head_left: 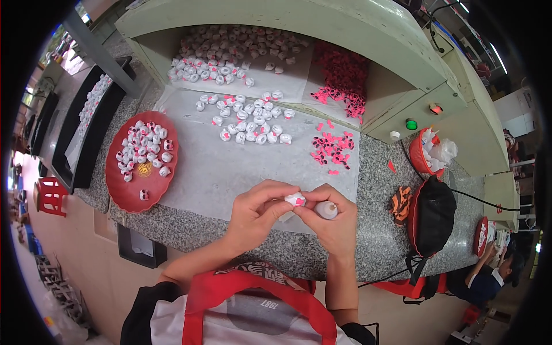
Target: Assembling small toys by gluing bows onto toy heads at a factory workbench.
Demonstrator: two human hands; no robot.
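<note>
Between the fingertips of my left hand (253, 215) is a small white toy head (296, 199) with a pink patch on it. My right hand (334, 229) touches the same piece with thumb and finger. In its curled fingers it also holds a small whitish squeeze bottle (327, 210), whose rounded end faces up. Both hands are over the front edge of a white paper sheet (213, 178). Beyond them lies a group of white toy heads (253, 122), some with pink on them. To its right are small pink-and-black parts (332, 150).
A red scalloped tray (123, 195) of finished-looking heads stands left. Behind, a pale green cabinet (276, 17) shelters piles of heads and pink parts. At right are a red basket (418, 158), orange-black cloth (400, 205), a black bag (435, 215) and a cable. Another person (489, 279) sits far right.
</note>
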